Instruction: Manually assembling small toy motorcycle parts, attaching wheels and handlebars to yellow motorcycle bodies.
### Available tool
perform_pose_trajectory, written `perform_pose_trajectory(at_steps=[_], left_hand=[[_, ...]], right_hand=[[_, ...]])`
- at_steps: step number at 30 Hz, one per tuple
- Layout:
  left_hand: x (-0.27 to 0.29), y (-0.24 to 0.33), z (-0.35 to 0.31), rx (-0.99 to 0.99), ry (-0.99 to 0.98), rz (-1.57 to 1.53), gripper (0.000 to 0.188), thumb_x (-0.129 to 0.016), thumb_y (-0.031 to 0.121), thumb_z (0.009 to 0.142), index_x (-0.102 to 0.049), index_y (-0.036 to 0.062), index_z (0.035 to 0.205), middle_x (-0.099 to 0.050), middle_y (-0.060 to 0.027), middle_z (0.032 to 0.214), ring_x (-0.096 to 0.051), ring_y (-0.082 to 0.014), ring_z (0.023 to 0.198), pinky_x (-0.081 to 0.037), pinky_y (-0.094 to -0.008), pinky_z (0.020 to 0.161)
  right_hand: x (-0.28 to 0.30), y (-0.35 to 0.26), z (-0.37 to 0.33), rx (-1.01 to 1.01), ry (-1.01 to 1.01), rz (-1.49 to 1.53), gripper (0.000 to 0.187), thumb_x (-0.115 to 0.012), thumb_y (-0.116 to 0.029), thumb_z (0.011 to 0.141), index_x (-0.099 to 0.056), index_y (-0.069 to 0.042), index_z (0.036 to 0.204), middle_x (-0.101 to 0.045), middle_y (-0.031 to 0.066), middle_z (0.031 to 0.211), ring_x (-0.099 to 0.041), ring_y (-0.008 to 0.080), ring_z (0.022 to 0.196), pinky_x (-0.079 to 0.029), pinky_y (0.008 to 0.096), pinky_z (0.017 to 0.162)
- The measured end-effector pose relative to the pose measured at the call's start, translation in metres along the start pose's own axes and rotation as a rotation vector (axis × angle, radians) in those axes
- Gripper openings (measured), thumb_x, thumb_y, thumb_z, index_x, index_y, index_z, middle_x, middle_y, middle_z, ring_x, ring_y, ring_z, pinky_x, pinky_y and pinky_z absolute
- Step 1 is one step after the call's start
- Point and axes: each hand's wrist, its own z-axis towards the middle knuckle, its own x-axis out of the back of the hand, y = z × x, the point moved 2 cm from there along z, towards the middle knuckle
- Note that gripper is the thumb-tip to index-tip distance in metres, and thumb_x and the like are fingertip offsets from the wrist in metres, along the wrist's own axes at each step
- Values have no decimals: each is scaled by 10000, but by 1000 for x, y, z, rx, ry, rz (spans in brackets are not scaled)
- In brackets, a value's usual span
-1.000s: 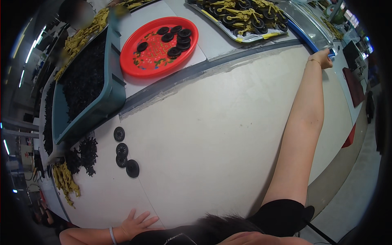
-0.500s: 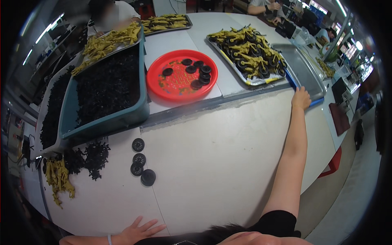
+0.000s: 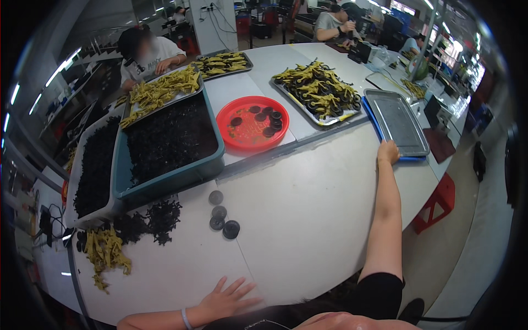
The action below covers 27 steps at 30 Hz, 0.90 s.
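Observation:
My right hand (image 3: 388, 152) is stretched out far to the right, its fingers closed over the near left corner of a bare grey metal tray (image 3: 421, 150). Under that tray, a blue tray (image 3: 372, 116) shows along the left and near edges. My left hand (image 3: 228, 298) rests near the table's front edge, fingers spread and holding nothing. Beyond it, several black toy wheels (image 3: 231, 229) lie on the white table. Left of the metal tray, another tray (image 3: 308, 113) is heaped with yellow parts fitted with black wheels.
A red round tray (image 3: 226, 135) holds several black wheels. At left, a teal bin (image 3: 170, 184) and a white bin (image 3: 88, 221) hold small black parts. Yellow pieces (image 3: 105, 248) lie below them. A yellow-laden tray (image 3: 165, 91) sits on the teal bin, near a seated co-worker (image 3: 159, 55).
My view has tilted up and shifted, so the table's things sit elsewhere in the picture. My right hand remains at the metal tray's near corner; my left hand stays spread near the front edge.

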Motion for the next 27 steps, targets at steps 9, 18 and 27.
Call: perform_pose_trajectory(at_steps=[9,18,27], left_hand=[[14,5,2,-26,-97,-99,497,-434,490,916,-406,371,1398,-255,-82,1521,-194,-287,1419,-123,-611,1075],[15,-1,-3,-48,22,-141,515,-458,431,914,-394,317,1412,-239,-109,1523,-229,-321,1401,-148,-612,1077],[13,-10,-28,-174,281,-447,444,-570,264,886,-495,155,1311,-439,-135,1379,-340,-333,1331,-258,-569,1054]], right_hand=[[94,56,-9,71,307,3,114,-608,-238,833,-656,-143,874,-676,53,942,-589,254,1000,-391,447,872],[235,103,-209,592,333,354,121,-656,-19,737,-612,-40,847,-601,124,810,-594,326,812,-475,414,734],[274,89,-448,732,209,524,152,-644,-20,737,-625,-75,877,-569,95,762,-563,303,749,-438,402,707]])
